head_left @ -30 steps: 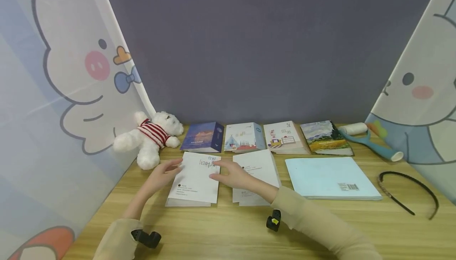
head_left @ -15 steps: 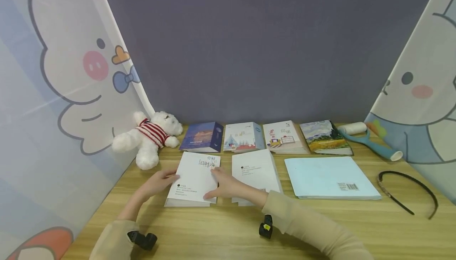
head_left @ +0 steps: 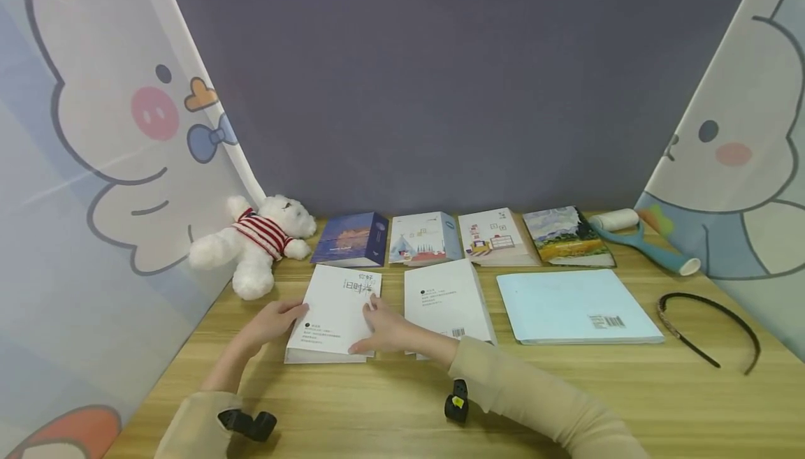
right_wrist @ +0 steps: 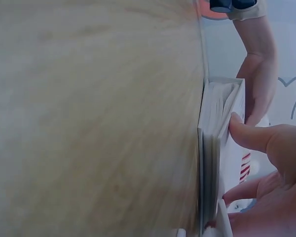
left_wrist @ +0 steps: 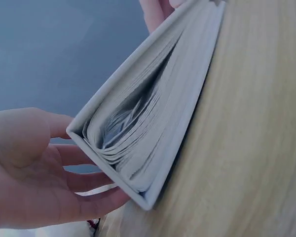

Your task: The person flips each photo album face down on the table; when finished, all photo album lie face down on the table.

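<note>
A thick white photo album (head_left: 333, 309) with printed characters lies on the table between my hands. My left hand (head_left: 272, 323) is at its left edge; in the left wrist view the extended fingers (left_wrist: 89, 181) touch the spine. Bulging page sleeves (left_wrist: 123, 133) show at the album's near end. On the opposite side, my right hand (head_left: 386, 330) spreads over the cover's right edge. Its thumb (right_wrist: 249, 134) rests on the cover near the bottom corner, and its index fingertip lies higher up the edge. A second white album (head_left: 443, 298) lies just right of that hand.
Along the back wall lie a dark blue album (head_left: 349, 239), two illustrated albums and a landscape-covered one (head_left: 569, 235). A white bear (head_left: 254, 235) sits back left. To the right are a pale blue folder (head_left: 575, 305), a lint roller (head_left: 654, 253) and a black headband (head_left: 717, 309).
My left hand has come against the album's left edge. My right hand has lowered from above the cover to its right edge. The head view has shifted slightly; the albums appear unmoved on the table.
</note>
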`<state>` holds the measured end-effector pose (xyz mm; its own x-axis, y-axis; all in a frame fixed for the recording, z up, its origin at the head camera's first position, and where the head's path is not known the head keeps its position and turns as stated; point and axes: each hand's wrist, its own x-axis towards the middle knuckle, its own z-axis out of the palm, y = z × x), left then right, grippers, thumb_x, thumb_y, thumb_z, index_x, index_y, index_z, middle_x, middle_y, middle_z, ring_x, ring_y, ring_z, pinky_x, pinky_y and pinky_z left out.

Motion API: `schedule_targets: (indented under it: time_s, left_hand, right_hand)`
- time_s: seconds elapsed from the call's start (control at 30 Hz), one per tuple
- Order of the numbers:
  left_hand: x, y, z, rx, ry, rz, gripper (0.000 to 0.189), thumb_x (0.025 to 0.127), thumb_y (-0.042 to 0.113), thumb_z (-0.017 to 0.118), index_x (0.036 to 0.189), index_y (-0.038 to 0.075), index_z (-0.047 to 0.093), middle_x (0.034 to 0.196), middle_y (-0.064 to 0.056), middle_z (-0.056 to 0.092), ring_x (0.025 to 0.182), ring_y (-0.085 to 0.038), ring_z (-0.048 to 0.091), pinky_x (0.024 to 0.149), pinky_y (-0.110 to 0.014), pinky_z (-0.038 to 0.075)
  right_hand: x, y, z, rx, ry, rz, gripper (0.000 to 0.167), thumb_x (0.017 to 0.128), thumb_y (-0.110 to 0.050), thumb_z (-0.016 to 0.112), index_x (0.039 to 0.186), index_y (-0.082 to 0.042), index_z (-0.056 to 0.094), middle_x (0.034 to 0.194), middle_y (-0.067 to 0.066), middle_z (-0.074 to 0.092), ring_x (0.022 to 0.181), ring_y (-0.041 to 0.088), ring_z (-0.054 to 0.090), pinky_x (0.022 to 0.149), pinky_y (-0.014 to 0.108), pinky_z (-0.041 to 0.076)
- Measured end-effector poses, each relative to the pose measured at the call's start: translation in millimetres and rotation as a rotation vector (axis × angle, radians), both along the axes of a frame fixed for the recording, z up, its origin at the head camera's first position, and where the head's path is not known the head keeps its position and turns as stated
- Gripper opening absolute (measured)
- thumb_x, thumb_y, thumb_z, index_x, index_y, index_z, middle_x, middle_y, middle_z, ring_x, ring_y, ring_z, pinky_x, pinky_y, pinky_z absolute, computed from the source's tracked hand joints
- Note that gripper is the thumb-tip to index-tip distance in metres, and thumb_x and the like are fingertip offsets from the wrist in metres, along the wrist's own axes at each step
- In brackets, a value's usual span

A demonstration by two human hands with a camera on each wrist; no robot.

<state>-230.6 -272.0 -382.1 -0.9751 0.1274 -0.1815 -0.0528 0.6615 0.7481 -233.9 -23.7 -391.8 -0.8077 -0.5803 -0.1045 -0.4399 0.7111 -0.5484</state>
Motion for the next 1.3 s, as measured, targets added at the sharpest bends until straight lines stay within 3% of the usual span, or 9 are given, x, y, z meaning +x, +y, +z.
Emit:
schedule_targets:
  time_s: [0.17, 0.3, 0.6, 1.0, 1.3]
  left_hand:
    - [0.3, -0.6, 2.8, 0.128, -0.015, 0.03, 0.061, 0.1, 0.036, 0.043, 0.139, -0.01, 0.036, 0.119, -0.022, 0.061, 0.103, -0.023, 0.063, 0.084, -0.037, 0.053]
    - [0.6, -1.9, 4.8, 0.17, 0.007, 0.023, 0.066, 0.098, 0.041, 0.046, 0.14, -0.009, 0.035, 0.119, -0.021, 0.061, 0.1, -0.019, 0.063, 0.083, -0.035, 0.054]
    - [1.5, -5.4, 8.0, 0.127, 0.032, 0.027, 0.068, 0.096, 0.043, 0.049, 0.141, -0.006, 0.036, 0.118, -0.018, 0.062, 0.091, -0.013, 0.061, 0.077, -0.03, 0.052]
    - [2.7, -7.5, 4.7, 0.169, 0.006, 0.033, 0.067, 0.095, 0.041, 0.051, 0.139, -0.007, 0.035, 0.124, -0.022, 0.056, 0.095, -0.017, 0.063, 0.08, -0.035, 0.054]
    - [7.9, -11.9, 12.8, 0.126, 0.042, 0.029, 0.068, 0.096, 0.042, 0.05, 0.139, -0.009, 0.034, 0.128, -0.024, 0.052, 0.095, -0.015, 0.059, 0.075, -0.029, 0.052]
  right_hand:
    - [1.6, 0.5, 3.2, 0.004, -0.027, -0.006, 0.09, 0.083, -0.046, 0.067, 0.144, 0.006, 0.027, 0.155, 0.021, 0.012, 0.143, 0.033, 0.018, 0.114, 0.043, 0.026]
    - [2.5, 0.1, 3.9, -0.018, -0.047, -0.003, 0.09, 0.084, -0.045, 0.067, 0.145, 0.007, 0.025, 0.155, 0.022, 0.01, 0.143, 0.034, 0.017, 0.114, 0.043, 0.024]
    - [0.3, -0.9, 1.4, -0.037, -0.104, 0.002, 0.092, 0.085, -0.047, 0.065, 0.147, 0.005, 0.02, 0.156, 0.021, 0.005, 0.144, 0.033, 0.014, 0.115, 0.042, 0.022]
    - [-5.1, -1.5, -2.2, -0.024, -0.103, 0.028, 0.094, 0.083, -0.046, 0.067, 0.147, 0.004, 0.02, 0.156, 0.02, 0.005, 0.144, 0.032, 0.014, 0.116, 0.04, 0.021]
    - [-4.4, -4.3, 1.1, -0.023, -0.082, 0.064, 0.091, 0.085, -0.045, 0.065, 0.147, 0.004, 0.02, 0.156, 0.02, 0.006, 0.144, 0.031, 0.014, 0.116, 0.039, 0.021]
